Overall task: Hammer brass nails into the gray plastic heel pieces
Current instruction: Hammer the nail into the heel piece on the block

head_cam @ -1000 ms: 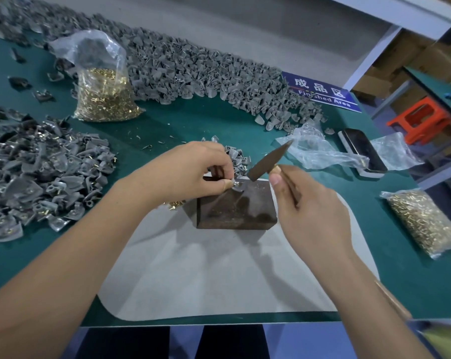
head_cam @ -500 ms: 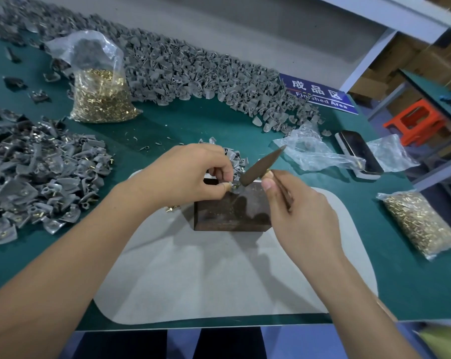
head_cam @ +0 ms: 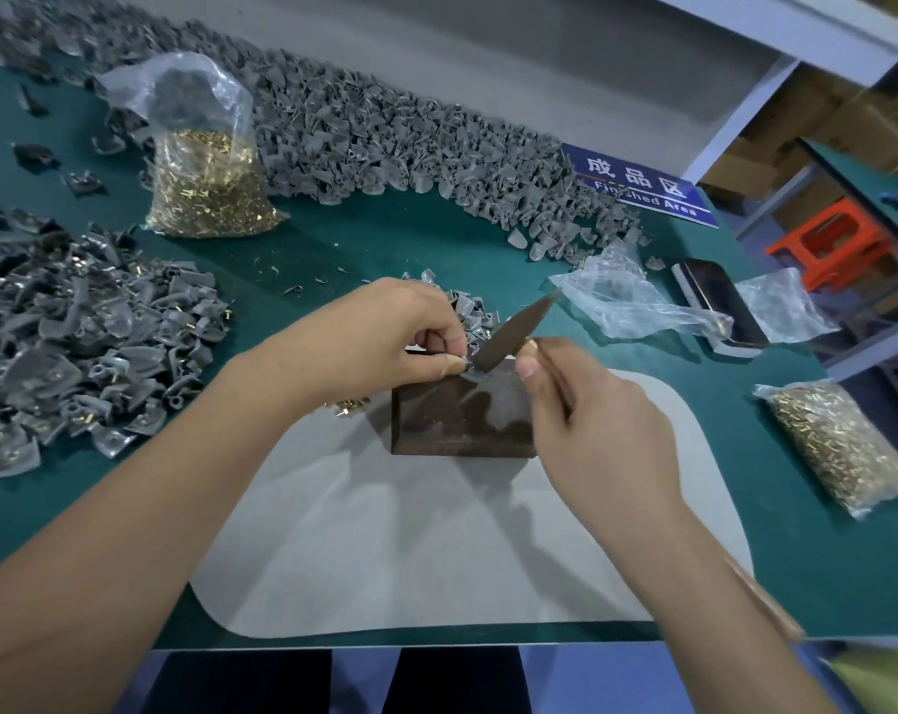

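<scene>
Our left hand point(head_cam: 379, 337) pinches a gray heel piece point(head_cam: 471, 372) at its fingertips on the dark metal block point(head_cam: 462, 420). Just right, our right hand point(head_cam: 591, 420) grips the hammer point(head_cam: 513, 329), head touching the piece.

- Dark brown, mottled block point(head_cam: 462, 425) between the hands.
- Pale gray mat point(head_cam: 410, 548) under both forearms.
- Teal table point(head_cam: 823, 559) around it.
- Gray heel pieces point(head_cam: 76, 342) left of the left hand.
- Gold-coloured nails in a clear bag point(head_cam: 843, 445), right of the right hand.
</scene>
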Motion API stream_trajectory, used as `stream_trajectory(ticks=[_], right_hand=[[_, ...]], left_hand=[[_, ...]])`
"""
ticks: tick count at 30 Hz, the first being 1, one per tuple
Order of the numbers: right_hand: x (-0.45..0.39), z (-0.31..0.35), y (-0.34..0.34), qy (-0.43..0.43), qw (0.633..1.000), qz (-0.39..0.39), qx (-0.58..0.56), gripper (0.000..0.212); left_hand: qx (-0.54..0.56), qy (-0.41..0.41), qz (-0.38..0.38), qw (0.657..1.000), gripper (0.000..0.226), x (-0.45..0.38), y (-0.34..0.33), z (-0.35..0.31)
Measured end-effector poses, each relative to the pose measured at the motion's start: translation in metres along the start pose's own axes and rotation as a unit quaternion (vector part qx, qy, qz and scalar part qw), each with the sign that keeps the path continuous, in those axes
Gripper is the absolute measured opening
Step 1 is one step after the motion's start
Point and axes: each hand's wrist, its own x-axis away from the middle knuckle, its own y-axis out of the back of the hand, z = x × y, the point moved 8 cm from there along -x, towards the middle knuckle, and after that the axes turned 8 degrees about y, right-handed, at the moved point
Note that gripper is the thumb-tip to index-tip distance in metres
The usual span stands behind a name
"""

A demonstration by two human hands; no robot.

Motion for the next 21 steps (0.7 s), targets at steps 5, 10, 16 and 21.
stream_trajectory(ticks=[5,10,16,21], right_hand=[[-0.004,-0.008,0.001,-0.016,0.999,-0.027,-0.020,0.033],[-0.002,-0.006,0.002,-0.011,0.998,-0.042,-0.033,0.028],[-0.008,-0.007,0.002,-0.014,1.000,-0.017,-0.002,0.028],[-0.004,-0.003,-0.002,-0.008,1.000,0.004,0.004,0.028]], left_hand=[[-0.004,0.005,0.006,1.000,0.003,0.000,0.000,0.000],[-0.008,0.003,-0.001,1.000,0.003,-0.001,0.001,-0.001],[-0.008,0.006,-0.002,1.000,0.002,-0.001,0.001,-0.001],[-0.003,0.010,-0.007,1.000,0.003,0.000,0.002,-0.001]])
